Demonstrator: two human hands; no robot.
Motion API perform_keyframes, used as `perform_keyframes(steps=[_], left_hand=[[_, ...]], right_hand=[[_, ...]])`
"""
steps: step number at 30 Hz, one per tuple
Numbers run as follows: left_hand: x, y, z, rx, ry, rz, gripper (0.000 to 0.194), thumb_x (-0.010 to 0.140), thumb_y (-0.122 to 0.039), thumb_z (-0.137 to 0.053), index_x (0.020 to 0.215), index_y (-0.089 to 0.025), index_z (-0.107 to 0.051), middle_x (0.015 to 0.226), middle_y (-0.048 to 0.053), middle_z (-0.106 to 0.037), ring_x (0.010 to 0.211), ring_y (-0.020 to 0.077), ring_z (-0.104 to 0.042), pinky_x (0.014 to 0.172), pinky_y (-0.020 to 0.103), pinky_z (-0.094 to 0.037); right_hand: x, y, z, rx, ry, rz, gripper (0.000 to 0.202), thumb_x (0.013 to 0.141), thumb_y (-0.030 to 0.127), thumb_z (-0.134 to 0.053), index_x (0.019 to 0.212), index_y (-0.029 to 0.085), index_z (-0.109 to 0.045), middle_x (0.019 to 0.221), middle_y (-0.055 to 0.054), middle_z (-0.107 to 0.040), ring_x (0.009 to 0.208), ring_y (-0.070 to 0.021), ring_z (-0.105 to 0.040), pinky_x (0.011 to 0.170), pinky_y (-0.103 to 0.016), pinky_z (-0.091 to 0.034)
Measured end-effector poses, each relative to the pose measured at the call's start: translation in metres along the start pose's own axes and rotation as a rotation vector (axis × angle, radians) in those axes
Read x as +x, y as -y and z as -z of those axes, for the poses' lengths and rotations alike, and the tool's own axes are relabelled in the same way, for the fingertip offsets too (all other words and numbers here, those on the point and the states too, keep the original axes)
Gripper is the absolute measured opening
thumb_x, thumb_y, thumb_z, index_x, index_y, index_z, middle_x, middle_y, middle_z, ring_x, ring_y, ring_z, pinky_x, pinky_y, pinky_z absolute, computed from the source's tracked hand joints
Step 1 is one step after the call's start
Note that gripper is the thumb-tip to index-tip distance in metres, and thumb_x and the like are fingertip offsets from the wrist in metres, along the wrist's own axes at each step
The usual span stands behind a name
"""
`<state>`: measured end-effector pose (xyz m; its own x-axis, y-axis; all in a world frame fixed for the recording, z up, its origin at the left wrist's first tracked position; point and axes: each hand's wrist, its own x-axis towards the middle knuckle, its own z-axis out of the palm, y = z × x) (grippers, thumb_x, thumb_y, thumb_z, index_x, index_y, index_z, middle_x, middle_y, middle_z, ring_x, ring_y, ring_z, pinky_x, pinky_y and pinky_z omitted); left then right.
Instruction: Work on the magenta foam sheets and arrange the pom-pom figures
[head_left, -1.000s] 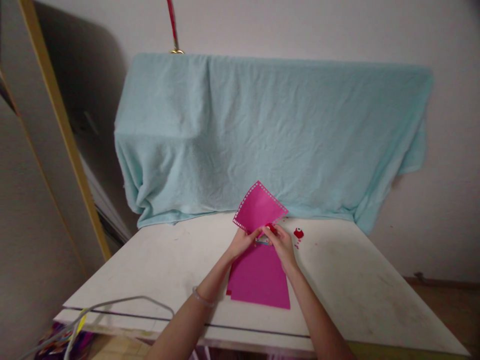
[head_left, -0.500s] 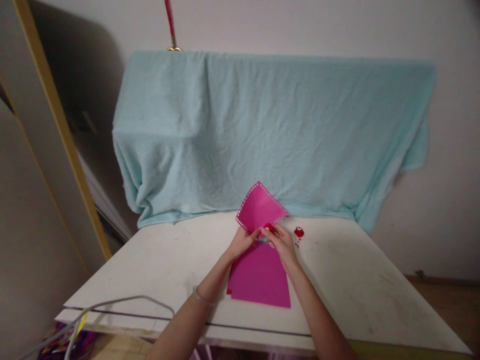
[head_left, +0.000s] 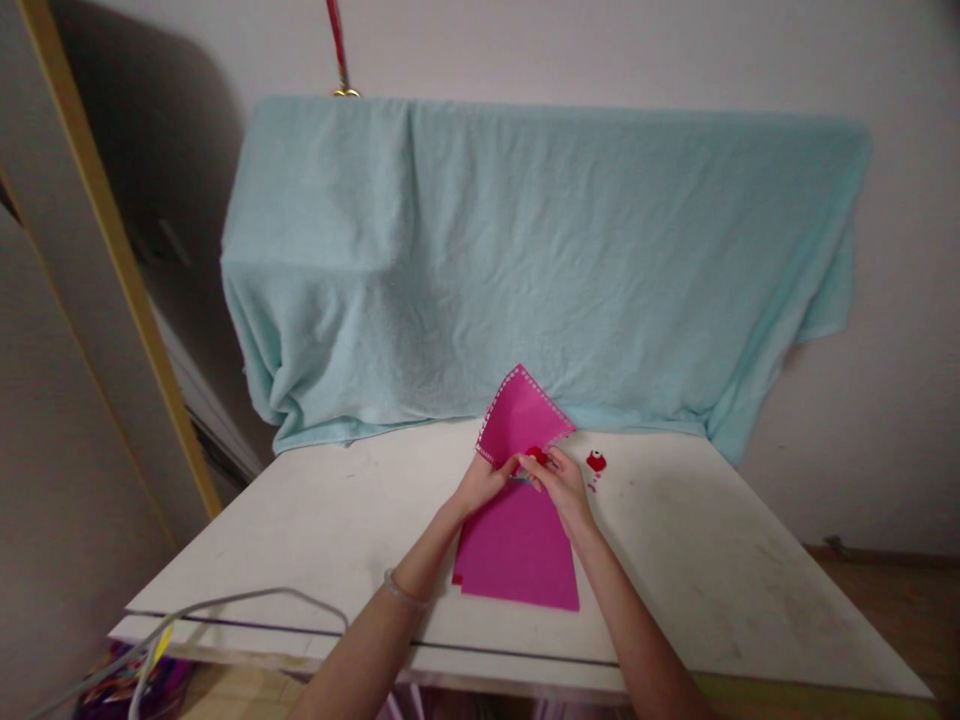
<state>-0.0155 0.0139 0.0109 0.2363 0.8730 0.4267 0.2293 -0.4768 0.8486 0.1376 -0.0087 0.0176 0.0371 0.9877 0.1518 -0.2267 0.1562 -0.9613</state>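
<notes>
A pink sheet (head_left: 517,410) with a row of small cut-out holes along its edges is raised in front of me. My left hand (head_left: 486,482) pinches its lower left side between thumb and fingers. At the near edge of the sheet, my right hand (head_left: 561,485) is closed around a small red craft punch (head_left: 535,456), partly covered by the fingers. The two thumbs almost meet there. Beneath both hands lies a darker pink sheet (head_left: 517,550) on the table. To the right of my right hand sits a second red punch (head_left: 596,461), with tiny pink scraps (head_left: 594,483) beside it.
The white table (head_left: 675,580) has a dark line along its front. A grey cable (head_left: 247,597) crosses the front left corner. Behind, a light blue cloth (head_left: 555,260) drapes over something large. A red cord (head_left: 337,40) hangs on the wall.
The raised pink sheet has turned slightly, its left corner shifting a little to the right. Both hands keep nearly the same grip. The whole view has shifted slightly.
</notes>
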Motion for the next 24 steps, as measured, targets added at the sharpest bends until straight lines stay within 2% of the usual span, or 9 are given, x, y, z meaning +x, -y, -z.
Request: perform_keyframes(steps=[4,9,12,18,22,24], left_hand=[[-0.001,0.003,0.000,0.034,0.001,-0.003,0.036,0.091,-0.042,-0.049,0.109,-0.013,-0.058,0.104,0.009,-0.066,0.095,0.0196,-0.058,0.092,0.036,-0.045],[-0.002,0.009,-0.001,0.058,0.005,0.027,0.032,0.091,-0.042,-0.047,0.097,-0.014,-0.061,0.093,0.006,-0.065,0.085,0.0176,-0.058,0.085,0.033,-0.046],[-0.004,0.011,-0.003,0.051,-0.005,0.048,0.032,0.090,-0.042,-0.049,0.096,-0.013,-0.061,0.091,0.006,-0.065,0.082,0.0172,-0.057,0.082,0.032,-0.047],[-0.007,0.007,-0.011,0.018,-0.005,0.064,0.033,0.089,-0.044,-0.051,0.095,-0.014,-0.064,0.089,0.006,-0.067,0.088,0.0199,-0.058,0.086,0.034,-0.047],[-0.007,-0.002,-0.011,-0.029,0.010,0.021,0.035,0.089,-0.043,-0.052,0.108,-0.014,-0.061,0.104,0.008,-0.067,0.095,0.0198,-0.059,0.092,0.035,-0.046],[-0.006,-0.007,-0.009,-0.040,0.045,0.017,0.036,0.090,-0.043,-0.051,0.107,-0.014,-0.061,0.104,0.008,-0.067,0.094,0.0194,-0.059,0.092,0.034,-0.046]], right_hand=[[0.002,-0.004,0.001,0.010,0.004,0.004,0.040,0.061,0.046,-0.082,0.078,0.016,-0.062,0.065,0.001,-0.061,0.049,-0.0091,-0.050,0.043,-0.021,-0.034],[0.002,-0.003,0.002,-0.006,-0.001,-0.021,0.041,0.059,0.048,-0.084,0.074,0.016,-0.061,0.059,0.003,-0.057,0.045,-0.0078,-0.045,0.040,-0.021,-0.029],[0.002,-0.002,0.004,-0.028,-0.015,-0.033,0.043,0.057,0.050,-0.084,0.071,0.017,-0.060,0.055,0.003,-0.055,0.044,-0.0081,-0.043,0.039,-0.021,-0.027],[0.004,0.000,0.012,-0.121,-0.093,-0.028,0.041,0.058,0.050,-0.083,0.063,0.016,-0.060,0.048,0.005,-0.047,0.044,-0.0078,-0.037,0.041,-0.022,-0.024],[0.004,0.001,0.013,-0.153,-0.121,-0.054,0.040,0.058,0.050,-0.082,0.063,0.016,-0.062,0.046,0.006,-0.046,0.045,-0.0081,-0.036,0.043,-0.022,-0.023],[0.004,0.002,0.012,-0.164,-0.120,-0.061,0.041,0.058,0.052,-0.082,0.063,0.016,-0.062,0.045,0.006,-0.046,0.044,-0.0084,-0.036,0.043,-0.023,-0.022]])
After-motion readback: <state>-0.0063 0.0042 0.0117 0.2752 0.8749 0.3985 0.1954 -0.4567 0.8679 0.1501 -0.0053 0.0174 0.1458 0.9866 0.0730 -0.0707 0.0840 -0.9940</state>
